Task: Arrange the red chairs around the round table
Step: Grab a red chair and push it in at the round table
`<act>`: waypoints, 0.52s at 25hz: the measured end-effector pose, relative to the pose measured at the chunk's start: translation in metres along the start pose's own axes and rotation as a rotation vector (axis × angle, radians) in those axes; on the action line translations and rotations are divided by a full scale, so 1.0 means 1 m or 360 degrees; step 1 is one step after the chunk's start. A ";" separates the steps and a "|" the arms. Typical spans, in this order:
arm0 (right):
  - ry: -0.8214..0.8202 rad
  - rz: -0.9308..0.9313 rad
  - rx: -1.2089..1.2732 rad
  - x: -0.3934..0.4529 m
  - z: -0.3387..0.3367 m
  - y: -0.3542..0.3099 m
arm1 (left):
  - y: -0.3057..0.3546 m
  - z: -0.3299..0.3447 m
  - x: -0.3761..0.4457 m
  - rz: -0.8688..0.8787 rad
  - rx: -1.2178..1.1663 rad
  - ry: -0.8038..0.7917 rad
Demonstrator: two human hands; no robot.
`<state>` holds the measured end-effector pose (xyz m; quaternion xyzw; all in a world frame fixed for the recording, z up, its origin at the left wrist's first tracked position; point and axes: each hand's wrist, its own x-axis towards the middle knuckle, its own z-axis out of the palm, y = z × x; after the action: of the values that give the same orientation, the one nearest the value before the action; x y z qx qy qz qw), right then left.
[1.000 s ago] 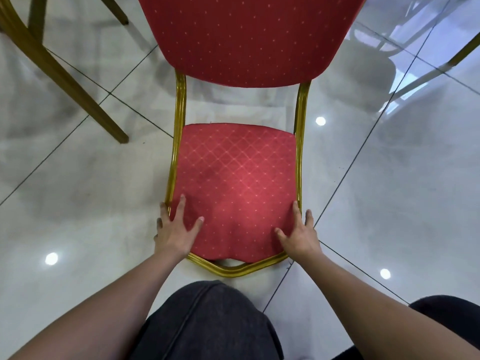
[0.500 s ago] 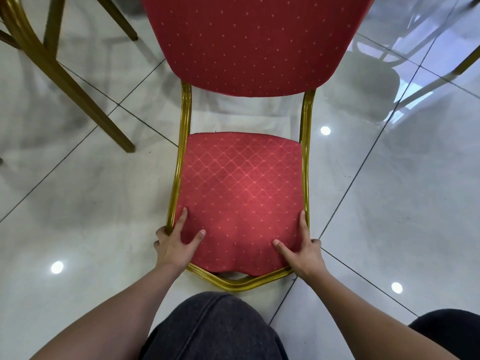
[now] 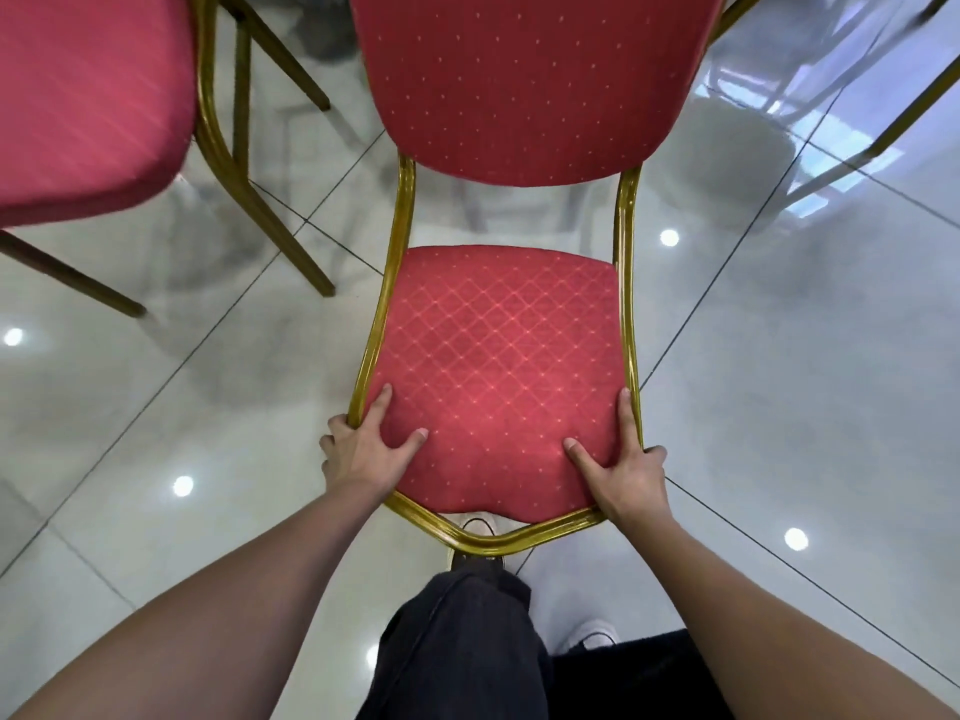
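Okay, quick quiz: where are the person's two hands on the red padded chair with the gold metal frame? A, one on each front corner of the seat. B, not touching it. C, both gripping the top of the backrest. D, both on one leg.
A: the left hand and right hand each grip a front corner of the red padded chair, thumbs lying on the seat cushion.

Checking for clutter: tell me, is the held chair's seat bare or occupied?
Bare: nothing lies on the red diamond-patterned seat cushion except the left hand and right hand gripping its front corners.

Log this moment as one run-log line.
step: moving chair | left hand: grips seat front corner | right hand: grips opposite corner | held: red chair | nearby: second red chair at left | floor: glossy tile
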<state>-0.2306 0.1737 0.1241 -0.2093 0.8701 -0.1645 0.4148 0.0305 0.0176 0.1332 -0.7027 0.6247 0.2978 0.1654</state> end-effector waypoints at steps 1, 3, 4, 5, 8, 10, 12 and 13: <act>0.0005 0.0003 -0.0011 -0.015 -0.012 -0.008 | 0.003 -0.016 -0.014 -0.0010 0.0041 0.0008; 0.0021 0.0043 -0.0059 -0.047 -0.037 -0.023 | 0.008 -0.046 -0.046 -0.0030 0.0100 0.0010; 0.0033 0.0053 -0.0100 -0.063 -0.050 -0.030 | 0.010 -0.060 -0.064 -0.0032 0.0127 0.0012; 0.0041 0.0054 -0.0160 -0.079 -0.063 -0.037 | 0.013 -0.073 -0.080 -0.0021 0.0156 0.0019; 0.0066 0.0099 -0.0273 -0.125 -0.105 -0.057 | 0.027 -0.112 -0.134 -0.0032 0.0241 0.0063; 0.0071 0.0136 -0.0354 -0.160 -0.132 -0.069 | 0.034 -0.138 -0.171 -0.0055 0.0305 0.0075; 0.0080 0.0151 -0.0412 -0.184 -0.157 -0.082 | 0.040 -0.162 -0.198 -0.0067 0.0329 0.0086; 0.0074 0.0169 -0.0421 -0.194 -0.170 -0.088 | 0.042 -0.173 -0.208 -0.0070 0.0321 0.0092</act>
<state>-0.2344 0.2140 0.3933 -0.2118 0.9034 -0.0309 0.3715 0.0172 0.0684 0.4024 -0.7042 0.6404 0.2094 0.2239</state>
